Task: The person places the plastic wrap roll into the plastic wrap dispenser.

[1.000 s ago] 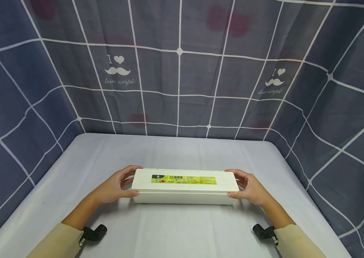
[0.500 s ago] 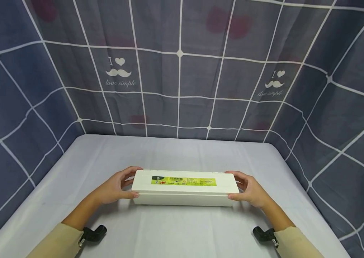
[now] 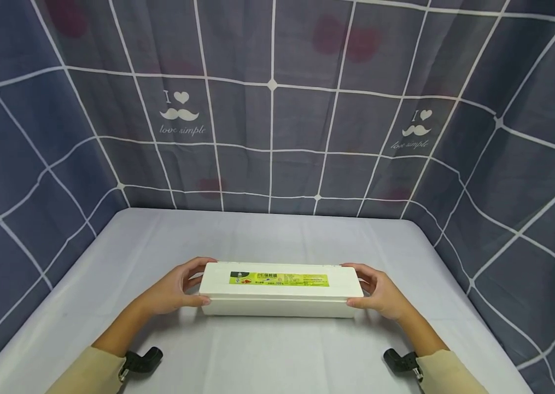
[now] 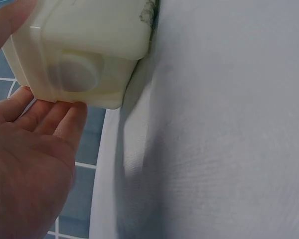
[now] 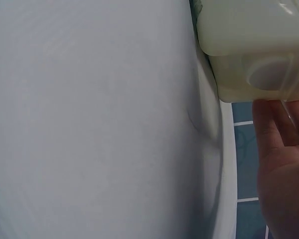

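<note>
A long cream-white cling film box [image 3: 282,306] with a yellow-green label on its lid lies across the middle of the table, lid down. My left hand [image 3: 171,287] holds its left end, thumb at the front corner and fingers behind the back edge. At the opposite end my right hand [image 3: 380,290] grips it the same way. In the left wrist view the end of the box [image 4: 79,69] shows a pale round shape in its wall, with fingertips against the back edge. A similar round shape shows on the end of the box [image 5: 269,69] in the right wrist view.
A white cloth [image 3: 277,355] covers the table. Dark blue-grey curtains [image 3: 302,115] with white grid lines hang behind it and along both sides. Black wrist mounts [image 3: 144,359] stick out near both beige sleeves.
The whole head view has shifted slightly, with box, hands and curtain all a little lower in it. Both hands keep the same hold on the cling film box.
</note>
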### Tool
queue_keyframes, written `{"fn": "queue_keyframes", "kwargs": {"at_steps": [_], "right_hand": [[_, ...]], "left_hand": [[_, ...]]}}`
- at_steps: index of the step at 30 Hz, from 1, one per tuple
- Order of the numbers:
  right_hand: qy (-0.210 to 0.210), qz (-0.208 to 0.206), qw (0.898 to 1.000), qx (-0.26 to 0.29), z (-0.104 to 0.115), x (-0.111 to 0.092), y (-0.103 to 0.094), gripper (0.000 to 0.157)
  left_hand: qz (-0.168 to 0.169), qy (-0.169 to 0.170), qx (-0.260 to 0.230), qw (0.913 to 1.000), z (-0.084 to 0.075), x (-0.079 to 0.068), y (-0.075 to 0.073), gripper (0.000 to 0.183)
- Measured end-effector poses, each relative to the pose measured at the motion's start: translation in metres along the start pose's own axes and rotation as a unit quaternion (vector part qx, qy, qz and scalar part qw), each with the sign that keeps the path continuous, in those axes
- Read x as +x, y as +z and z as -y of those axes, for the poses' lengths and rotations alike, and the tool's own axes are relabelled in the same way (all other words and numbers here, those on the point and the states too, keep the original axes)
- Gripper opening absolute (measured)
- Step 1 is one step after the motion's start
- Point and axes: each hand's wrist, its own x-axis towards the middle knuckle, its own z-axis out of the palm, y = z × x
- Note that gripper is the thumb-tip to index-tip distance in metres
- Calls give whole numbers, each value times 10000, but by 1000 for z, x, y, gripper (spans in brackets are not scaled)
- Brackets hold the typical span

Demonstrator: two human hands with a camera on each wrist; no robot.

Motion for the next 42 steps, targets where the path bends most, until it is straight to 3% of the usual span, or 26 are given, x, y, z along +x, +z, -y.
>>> {"fn": "queue_keyframes", "kwargs": {"at_steps": [26, 42], "right_hand": [[-79, 133, 9998, 101, -1, 0, -1, 80], [-191, 192, 9995, 137, -1, -3, -1, 83]], "left_hand": [[15, 129, -352, 9993, 3, -1, 0, 86], [-83, 141, -257, 9995, 4, -1, -1, 85]]}}
